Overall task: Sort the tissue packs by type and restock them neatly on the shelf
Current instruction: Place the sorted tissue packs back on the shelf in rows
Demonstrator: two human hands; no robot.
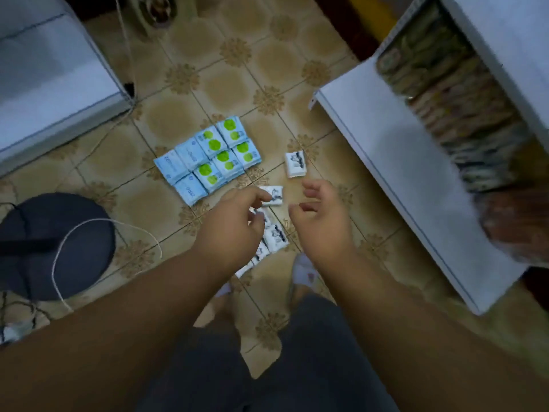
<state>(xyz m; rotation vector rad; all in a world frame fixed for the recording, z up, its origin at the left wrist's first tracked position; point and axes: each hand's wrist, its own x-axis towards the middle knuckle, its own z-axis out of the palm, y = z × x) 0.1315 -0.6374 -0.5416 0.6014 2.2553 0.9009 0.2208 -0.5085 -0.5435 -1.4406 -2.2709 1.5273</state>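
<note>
White packs (274, 237) beside the blue block (208, 162) may scatter: left hand (234, 224) pinches one (273, 196), right hand (319, 215) hovers released.

A single head-worn camera looked steeply down from standing height past both forearms at the tiled floor (208, 84), close over the hands, with a white shelf (401, 173) along its right edge.

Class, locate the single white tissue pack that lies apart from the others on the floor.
In the head view, the lone white pack lies on the tiled floor, right of the blue-and-green pack block, left of the white shelf, just beyond the right hand.
</note>
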